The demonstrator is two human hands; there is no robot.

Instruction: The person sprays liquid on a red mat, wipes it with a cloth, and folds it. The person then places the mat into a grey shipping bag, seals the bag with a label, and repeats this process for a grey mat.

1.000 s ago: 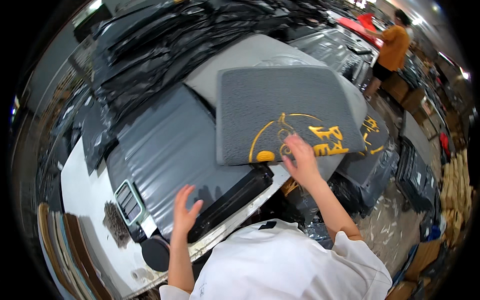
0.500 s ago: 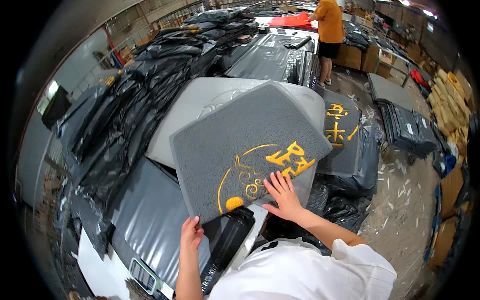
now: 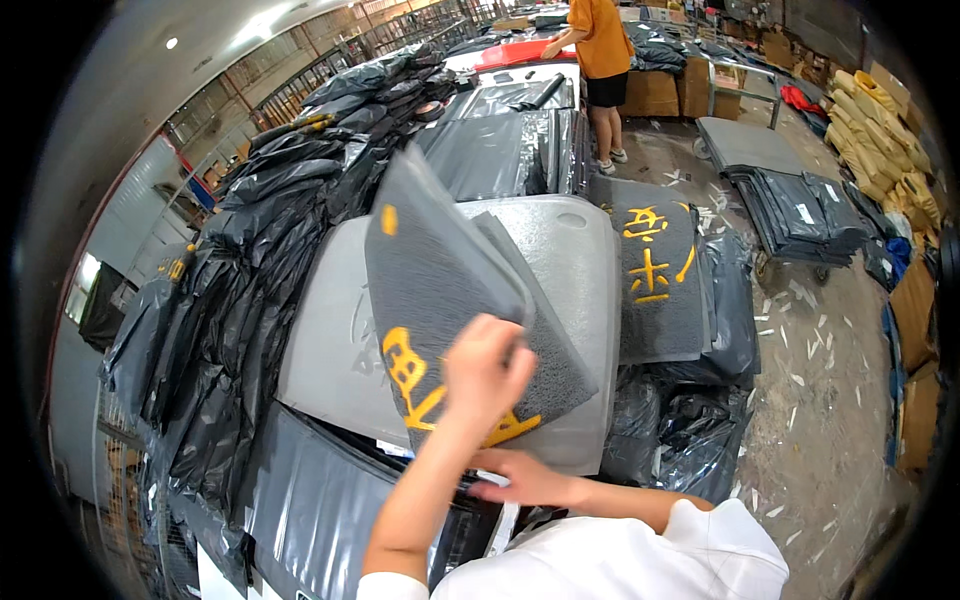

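Note:
A dark grey mat (image 3: 430, 265) with yellow raised lettering is lifted and folded over above a smooth light grey mat (image 3: 330, 320). My left hand (image 3: 488, 372) is closed on the folded mat's edge, its fingers smeared a little by motion. Just below, my right hand (image 3: 525, 478) reaches left by the lower edge of the mats. Its fingers are curled close to the black plastic packages (image 3: 330, 500); what they hold is partly hidden by my left forearm. A second corner of dark grey mat shows beneath the folded part.
Black plastic-wrapped bundles (image 3: 230, 300) are heaped along the left. To the right lies another lettered mat (image 3: 660, 300) on wrapped stacks. Beyond it stands a trolley (image 3: 750, 145) near packed goods (image 3: 800, 210). A person in orange (image 3: 600, 45) stands at the far end by red material (image 3: 525, 54).
The dark mat, spread flat before, is now lifted and folded over. My left hand has moved up and right with its edge; my right hand has come off the lettering, down and left.

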